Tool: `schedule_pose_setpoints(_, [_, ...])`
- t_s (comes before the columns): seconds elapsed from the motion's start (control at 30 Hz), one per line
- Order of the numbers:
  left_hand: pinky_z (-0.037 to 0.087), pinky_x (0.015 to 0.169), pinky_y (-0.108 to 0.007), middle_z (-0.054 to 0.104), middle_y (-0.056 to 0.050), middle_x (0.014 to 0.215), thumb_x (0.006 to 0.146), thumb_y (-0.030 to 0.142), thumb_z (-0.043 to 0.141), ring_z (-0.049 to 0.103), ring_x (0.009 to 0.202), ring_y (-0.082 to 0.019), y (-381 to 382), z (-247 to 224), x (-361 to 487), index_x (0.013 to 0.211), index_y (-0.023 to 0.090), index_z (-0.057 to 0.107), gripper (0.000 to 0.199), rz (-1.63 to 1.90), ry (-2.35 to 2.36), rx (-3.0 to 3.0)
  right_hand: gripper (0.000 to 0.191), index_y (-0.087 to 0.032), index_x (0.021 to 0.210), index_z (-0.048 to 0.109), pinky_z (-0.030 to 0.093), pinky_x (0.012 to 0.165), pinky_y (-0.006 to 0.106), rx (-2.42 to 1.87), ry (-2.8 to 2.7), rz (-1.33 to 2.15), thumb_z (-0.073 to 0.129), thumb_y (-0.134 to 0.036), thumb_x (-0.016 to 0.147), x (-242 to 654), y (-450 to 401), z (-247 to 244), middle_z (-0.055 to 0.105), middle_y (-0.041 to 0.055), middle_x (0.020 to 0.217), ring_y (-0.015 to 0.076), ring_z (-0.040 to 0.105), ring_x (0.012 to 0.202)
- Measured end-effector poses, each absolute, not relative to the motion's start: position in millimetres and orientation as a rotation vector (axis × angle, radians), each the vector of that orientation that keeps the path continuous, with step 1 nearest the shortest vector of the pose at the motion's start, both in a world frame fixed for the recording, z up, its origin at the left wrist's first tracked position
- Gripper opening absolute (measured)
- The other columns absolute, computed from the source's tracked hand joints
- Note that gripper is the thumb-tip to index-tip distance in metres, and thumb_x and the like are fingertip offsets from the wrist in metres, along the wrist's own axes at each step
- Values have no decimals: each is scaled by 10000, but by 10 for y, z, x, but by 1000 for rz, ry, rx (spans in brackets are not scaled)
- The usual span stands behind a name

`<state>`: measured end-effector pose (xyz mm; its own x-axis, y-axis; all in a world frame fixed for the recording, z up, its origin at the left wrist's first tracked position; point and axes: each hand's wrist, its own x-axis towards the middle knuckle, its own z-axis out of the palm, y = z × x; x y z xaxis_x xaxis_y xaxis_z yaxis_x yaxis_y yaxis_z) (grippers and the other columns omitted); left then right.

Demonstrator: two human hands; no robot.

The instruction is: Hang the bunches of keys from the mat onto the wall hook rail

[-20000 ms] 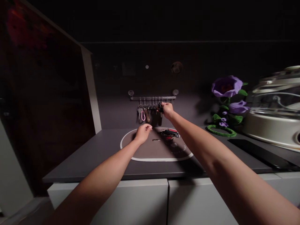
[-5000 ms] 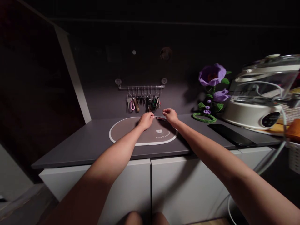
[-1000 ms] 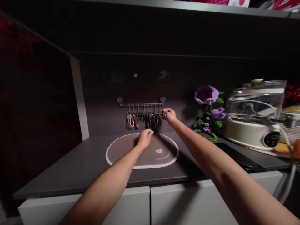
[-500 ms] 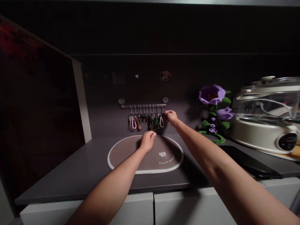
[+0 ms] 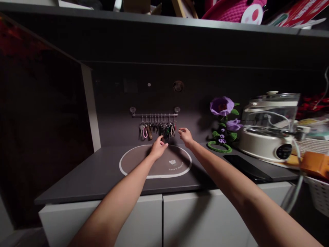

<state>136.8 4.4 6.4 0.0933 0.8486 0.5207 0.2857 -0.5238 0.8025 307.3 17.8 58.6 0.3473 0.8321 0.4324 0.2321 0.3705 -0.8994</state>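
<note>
A clear rail [image 5: 155, 115] on the dark wall carries several hanging keys and fobs, among them a pink loop [image 5: 145, 132], a brown fob [image 5: 150, 132] and a black fob with green marks [image 5: 168, 131]. My left hand [image 5: 158, 148] is just below the keys, over the oval mat [image 5: 133, 164], thumb and fingers apart and nothing visible between them. Just right of the rightmost keys is my right hand [image 5: 185, 135], its fingers slightly parted and nothing visible in them.
Purple artificial flowers [image 5: 222, 106] with a green ring base stand right of the mat. Beyond are a black flat object [image 5: 246, 168], a white appliance with a clear cover [image 5: 262, 140] and a white basket [image 5: 318, 195]. A shelf edge [image 5: 154, 19] runs overhead.
The view has shifted, showing more of the shelf and right side. My right hand has come away from the rightmost hanging item. My left hand's fingers have opened.
</note>
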Motion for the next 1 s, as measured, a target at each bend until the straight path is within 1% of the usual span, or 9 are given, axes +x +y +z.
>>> schedule_pose_setpoints(0.07, [393, 620, -223, 527, 43, 650, 673, 231, 639, 480, 575, -81, -74, 192, 1350, 1337, 154, 313, 743, 1417, 1078, 1851, 379, -182, 1019, 546, 386, 538, 208, -1142, -1189, 592, 565, -247, 646, 2967, -71, 623, 525, -19, 696, 78, 443, 564])
schedule_pose_setpoints(0.13, [392, 639, -222, 497, 67, 597, 654, 193, 650, 472, 568, -80, -241, 347, 1294, 1385, 167, 210, 854, 1392, 980, 1893, 539, -210, 1156, 485, 390, 542, 210, -1046, -1251, 666, 579, -195, 626, 2857, -322, 665, 497, -44, 646, 80, 444, 555])
schedule_pose_setpoints(0.23, [387, 654, -212, 489, 79, 596, 647, 147, 635, 466, 573, -71, -548, 525, 1115, 1414, 194, 78, 950, 1406, 789, 1964, 812, -256, 1357, 252, 411, 568, 221, -896, -1346, 759, 599, -172, 627, 2714, -669, 684, 443, -87, 561, 77, 421, 514])
schedule_pose_setpoints(0.3, [385, 650, -208, 493, 80, 618, 650, 143, 625, 461, 572, -66, -756, 552, 947, 1416, 212, 4, 989, 1374, 697, 2008, 934, -275, 1406, 87, 418, 593, 225, -809, -1421, 777, 610, -176, 639, 2639, -873, 652, 439, -99, 546, 80, 428, 522])
schedule_pose_setpoints(0.37, [389, 671, -208, 500, 74, 644, 652, 141, 619, 466, 592, -64, -942, 502, 768, 1412, 216, -43, 1011, 1344, 669, 2042, 999, -279, 1413, -4, 418, 605, 223, -762, -1494, 773, 623, -183, 642, 2578, -1049, 587, 450, -102, 553, 81, 432, 537])
schedule_pose_setpoints(0.43, [393, 683, -205, 503, 70, 661, 660, 141, 611, 470, 609, -64, -1093, 396, 604, 1410, 215, -61, 1009, 1319, 692, 2076, 1016, -273, 1414, -13, 413, 598, 213, -754, -1556, 769, 638, -188, 638, 2531, -1196, 495, 464, -101, 569, 76, 420, 539])
schedule_pose_setpoints(0.63, [394, 662, -198, 506, 69, 684, 669, 177, 604, 466, 610, -61, -1301, 70, 308, 1410, 214, -41, 983, 1260, 779, 2105, 937, -262, 1415, 81, 383, 541, 184, -832, -1680, 711, 623, -206, 653, 2474, -1458, 206, 473, -86, 610, 68, 397, 526])
schedule_pose_setpoints(0.83, [396, 654, -204, 501, 71, 682, 665, 179, 605, 461, 603, -63, -1322, 28, 268, 1402, 196, -95, 1016, 1278, 764, 2028, 929, -265, 1418, 68, 388, 551, 189, -874, -1709, 647, 603, -209, 660, 2464, -1525, 134, 467, -81, 632, 71, 401, 543])
schedule_pose_setpoints(1.0, [387, 622, -196, 498, 75, 669, 658, 188, 628, 454, 585, -58, -1291, 3, 277, 1401, 217, -101, 1041, 1262, 748, 1944, 931, -265, 1417, 93, 401, 566, 203, -909, -1687, 696, 620, -219, 651, 2452, -1517, 142, 466, -83, 613, 78, 403, 538])
